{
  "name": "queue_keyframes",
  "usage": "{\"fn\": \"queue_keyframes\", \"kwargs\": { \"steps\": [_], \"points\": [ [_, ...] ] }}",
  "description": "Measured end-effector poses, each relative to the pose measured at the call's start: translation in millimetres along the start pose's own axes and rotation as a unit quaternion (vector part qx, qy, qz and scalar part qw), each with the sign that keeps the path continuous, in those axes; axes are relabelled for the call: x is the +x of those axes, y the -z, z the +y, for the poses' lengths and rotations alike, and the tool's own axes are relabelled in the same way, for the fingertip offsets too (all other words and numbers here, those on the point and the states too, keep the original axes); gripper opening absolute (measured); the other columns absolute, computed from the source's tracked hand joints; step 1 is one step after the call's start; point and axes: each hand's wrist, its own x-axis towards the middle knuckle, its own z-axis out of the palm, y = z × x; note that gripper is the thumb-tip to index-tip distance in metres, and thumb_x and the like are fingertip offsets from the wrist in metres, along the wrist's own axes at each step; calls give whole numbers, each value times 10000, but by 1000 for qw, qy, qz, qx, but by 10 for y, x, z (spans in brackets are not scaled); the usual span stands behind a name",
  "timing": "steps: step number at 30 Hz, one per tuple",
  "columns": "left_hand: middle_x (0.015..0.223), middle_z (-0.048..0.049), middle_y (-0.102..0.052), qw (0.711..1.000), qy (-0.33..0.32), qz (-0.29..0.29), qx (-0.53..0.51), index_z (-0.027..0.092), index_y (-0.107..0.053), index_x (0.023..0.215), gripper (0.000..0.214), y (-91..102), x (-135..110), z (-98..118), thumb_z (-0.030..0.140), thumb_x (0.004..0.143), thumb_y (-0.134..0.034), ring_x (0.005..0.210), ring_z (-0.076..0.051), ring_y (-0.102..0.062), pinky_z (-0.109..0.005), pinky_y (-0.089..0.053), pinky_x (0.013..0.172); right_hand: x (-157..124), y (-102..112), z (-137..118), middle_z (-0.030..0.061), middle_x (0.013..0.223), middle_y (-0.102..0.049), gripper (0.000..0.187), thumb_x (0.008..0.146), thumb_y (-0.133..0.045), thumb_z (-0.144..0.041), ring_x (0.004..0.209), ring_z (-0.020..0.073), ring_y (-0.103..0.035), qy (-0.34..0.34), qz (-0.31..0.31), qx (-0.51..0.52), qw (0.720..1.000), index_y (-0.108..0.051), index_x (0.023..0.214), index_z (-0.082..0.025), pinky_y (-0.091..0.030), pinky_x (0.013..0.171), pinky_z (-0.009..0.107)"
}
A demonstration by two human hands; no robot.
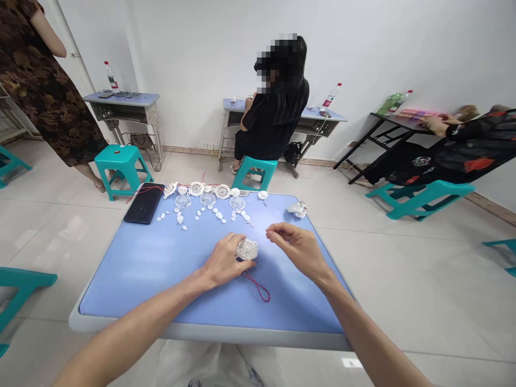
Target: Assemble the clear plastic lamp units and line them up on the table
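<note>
A: Quick count on the blue table (141,277)?

B: 1 clear case (247,249), approx ctr of frame, just below mid. 1 red cord loop (258,287) under it. 3 clear domes (208,199) in a row, upper ctr-left. Behind 'em, 2 ringed white discs (196,188), plus 1 tilted white pc (170,190) at the row's left end. 1 phone (144,203), table's upper left corner. 1 clear/white lump (297,209), upper right corner.

A: Small white bits (218,214)?

B: Scattered below the domes; too tiny for an exact no.

A: Hands?

B: L hand (226,260) grips the case, thumb at near edge, fingers at far edge. R hand (298,247) is just right of it, not touching, fingers curled, thumb near index tip; can't tell if there's a pc in the pinch.

A: Which way's the case pointing?

B: Clear face up, approx toward camera. Outline's roundish, so can't tell a long axis. Cord runs to lower right.
</note>
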Motion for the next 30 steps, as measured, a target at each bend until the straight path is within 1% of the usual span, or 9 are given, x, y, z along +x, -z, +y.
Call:
{"fn": "queue_keyframes", "kwargs": {
  "steps": [2, 4, 5, 8, 11, 16, 21, 25, 30],
  "points": [
    [1021, -54, -621, 1000, -3, 1, 0, 188, -589, 1120, 459, 3, -2, 6, 258, 703, -770, 924, -229, -603, -347, -481, 843, 161, 64, 117, 47, 795, -724, 212, 805, -622, -383, 718, 188, -675, -13, 23, -18, 999, -701, 843, -190, -563, 694, 326],
    [1027, -54, -619, 1000, -6, 3, -1, 190, -586, 1120, 462, 5, -4, 10, 251, 702, -774, 932, -231, -604, -346, -480, 847, 340, 101, 252, 54, 804, -736, 214, 807, -596, -348, 726, 195, -684, -17, 48, -66, 997, -720, 867, -185, -560, 709, 335],
    [1024, -54, -618, 1000, -6, 4, 0, 191, -585, 1118, 458, 6, -6, 12, 252, 705, -772, 931, -230, -602, -345, -480, 845, 432, 107, 321, 55, 798, -739, 214, 806, -580, -327, 715, 194, -686, -18, 51, -103, 993, -725, 866, -182, -557, 710, 335],
    [991, -47, -614, 1000, -3, 3, 8, 192, -587, 1102, 431, 11, -10, 18, 262, 715, -764, 906, -225, -594, -342, -476, 827, 684, 86, 510, 66, 795, -745, 199, 797, -560, -258, 722, 207, -687, -18, 52, -144, 988, -732, 849, -172, -538, 752, 363],
    [977, -46, -610, 1000, 0, 4, 10, 186, -590, 1090, 429, 13, -11, 18, 263, 709, -771, 890, -221, -590, -336, -475, 811, 856, 39, 651, 84, 818, -748, 177, 779, -561, -210, 745, 222, -681, -15, 50, -183, 982, -731, 802, -165, -510, 795, 385],
    [974, -45, -612, 1000, 6, 0, 6, 178, -591, 1092, 437, 12, -11, 22, 251, 702, -775, 867, -216, -591, -331, -479, 794, 958, -8, 788, 85, 847, -744, 180, 759, -569, -173, 782, 220, -668, -17, 41, -231, 972, -744, 801, -171, -482, 787, 355],
    [973, -48, -614, 1000, 12, -5, 5, 164, -594, 1102, 446, 20, -9, 42, 238, 701, -776, 869, -216, -589, -334, -479, 805, 989, -37, 853, 75, 856, -741, 162, 753, -610, -206, 743, 203, -656, -33, 44, -256, 965, -759, 810, -181, -467, 737, 324],
    [990, -47, -614, 1000, 12, -5, 6, 173, -590, 1111, 454, 20, -9, 40, 245, 704, -777, 879, -215, -589, -332, -481, 813, 1030, -55, 887, 52, 896, -748, 113, 726, -642, -211, 722, 183, -655, -45, 48, -257, 964, -752, 755, -203, -465, 711, 300],
    [1010, -55, -615, 1000, 12, -5, 11, 166, -588, 1124, 479, 17, -11, 31, 246, 698, -791, 892, -219, -594, -338, -482, 827, 1088, -52, 914, 31, 809, -751, 90, 700, -662, -206, 746, 197, -668, -51, 41, -239, 969, -743, 741, -211, -483, 719, 299]
  ]
}}
